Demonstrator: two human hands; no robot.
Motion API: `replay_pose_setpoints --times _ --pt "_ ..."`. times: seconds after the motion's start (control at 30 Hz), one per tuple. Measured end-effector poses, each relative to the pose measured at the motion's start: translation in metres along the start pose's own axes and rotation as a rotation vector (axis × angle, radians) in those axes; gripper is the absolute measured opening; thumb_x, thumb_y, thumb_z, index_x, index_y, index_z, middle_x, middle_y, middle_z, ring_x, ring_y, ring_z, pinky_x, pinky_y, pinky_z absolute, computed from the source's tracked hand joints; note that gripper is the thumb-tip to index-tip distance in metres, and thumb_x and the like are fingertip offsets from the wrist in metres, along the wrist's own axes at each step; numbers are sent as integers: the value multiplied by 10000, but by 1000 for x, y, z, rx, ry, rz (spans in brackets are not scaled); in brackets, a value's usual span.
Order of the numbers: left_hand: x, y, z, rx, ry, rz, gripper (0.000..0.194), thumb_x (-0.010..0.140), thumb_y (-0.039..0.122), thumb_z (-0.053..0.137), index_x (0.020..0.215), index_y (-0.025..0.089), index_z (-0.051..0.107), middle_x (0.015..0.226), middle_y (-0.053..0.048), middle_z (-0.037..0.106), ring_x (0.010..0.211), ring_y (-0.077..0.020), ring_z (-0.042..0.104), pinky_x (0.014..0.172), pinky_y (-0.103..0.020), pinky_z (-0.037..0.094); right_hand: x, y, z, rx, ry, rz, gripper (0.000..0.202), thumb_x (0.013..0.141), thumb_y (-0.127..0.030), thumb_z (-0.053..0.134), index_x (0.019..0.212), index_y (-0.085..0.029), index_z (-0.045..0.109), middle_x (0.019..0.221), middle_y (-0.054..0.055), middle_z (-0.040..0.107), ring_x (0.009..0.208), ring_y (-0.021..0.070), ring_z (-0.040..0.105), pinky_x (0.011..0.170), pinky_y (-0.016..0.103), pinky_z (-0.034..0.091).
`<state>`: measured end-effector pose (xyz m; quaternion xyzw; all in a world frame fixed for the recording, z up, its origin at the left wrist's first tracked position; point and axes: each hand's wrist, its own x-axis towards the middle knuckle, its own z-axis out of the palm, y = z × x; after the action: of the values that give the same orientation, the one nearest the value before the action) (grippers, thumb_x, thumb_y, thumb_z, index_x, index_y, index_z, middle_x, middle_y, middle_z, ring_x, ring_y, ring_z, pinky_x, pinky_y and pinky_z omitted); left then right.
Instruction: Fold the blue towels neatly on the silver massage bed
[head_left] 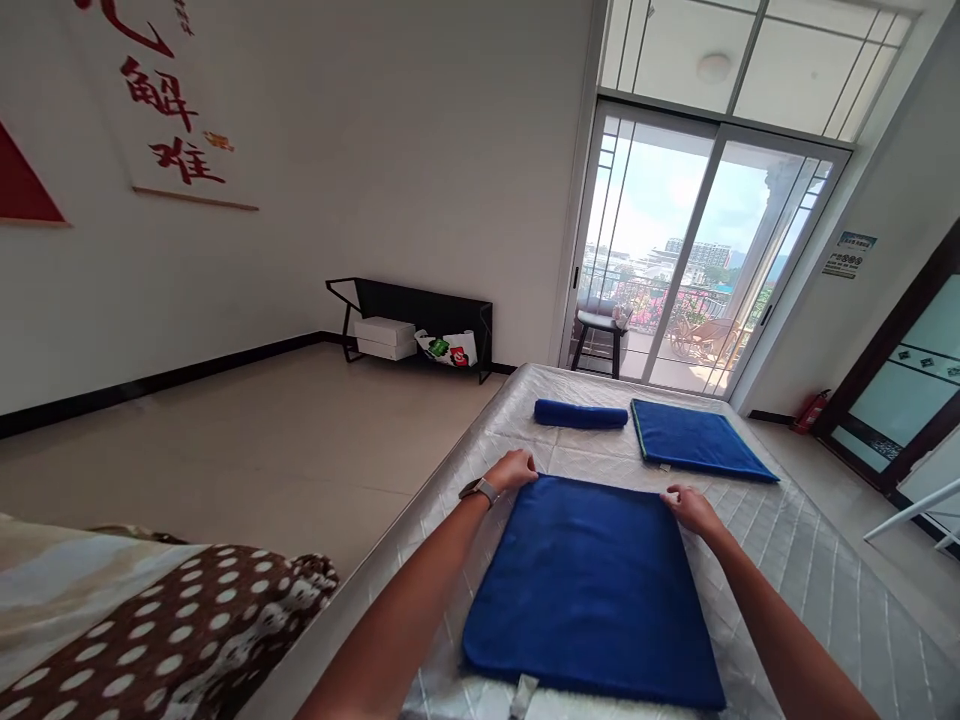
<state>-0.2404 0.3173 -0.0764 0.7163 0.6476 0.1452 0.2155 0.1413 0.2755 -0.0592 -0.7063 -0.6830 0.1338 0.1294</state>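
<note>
A blue cloth mat (592,585) lies flat on the silvery quilted mattress (795,560), a pale tag showing at its near edge. My left hand (514,468), with a watch on its wrist, pinches the mat's far left corner. At the far right corner my right hand (688,507) closes its fingers on the same edge. Beyond them sit a rolled blue cloth (580,414) and, to its right, another flat blue mat (701,440) with a greenish edge. Neither hand touches those two.
Brown polka-dot bedding (187,625) lies at the lower left. By the wall stands a black rack (427,300) with white boxes (385,337) and a printed bag (450,348). Sliding glass doors (675,250), a stool (598,325) and a fire extinguisher (811,410) are beyond the mattress.
</note>
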Motion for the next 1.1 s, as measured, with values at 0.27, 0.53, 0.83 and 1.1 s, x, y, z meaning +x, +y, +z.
replay_pose_setpoints --times 0.27,0.53,0.83,1.1 --pt "-7 10 -10 14 -6 -10 79 606 132 655 658 193 658 726 -15 718 818 -219 690 674 -253 476 10 10 -5 208 -95 -71 118 811 -316 692 780 -203 674 727 17 720 669 155 661 616 241 480" --pt "-37 29 -54 -149 15 45 103 586 163 670 581 199 573 574 28 625 686 -188 659 590 -248 445 -20 1 -76 475 -17 -364 372 689 -574 731 765 -213 685 744 20 717 718 188 654 678 313 512" --pt "-130 77 -160 -466 38 331 380 596 486 836 745 183 663 773 -11 732 778 -186 681 754 -322 539 -101 -5 -182 568 143 -405 599 585 -762 755 857 -230 726 852 47 741 814 226 682 796 376 553" --pt "-212 134 -209 -451 258 444 433 567 545 863 748 199 675 762 0 719 773 -186 685 783 -339 565 -172 -4 -240 544 384 -471 571 653 -755 729 834 -215 685 841 56 719 778 208 665 787 382 539"
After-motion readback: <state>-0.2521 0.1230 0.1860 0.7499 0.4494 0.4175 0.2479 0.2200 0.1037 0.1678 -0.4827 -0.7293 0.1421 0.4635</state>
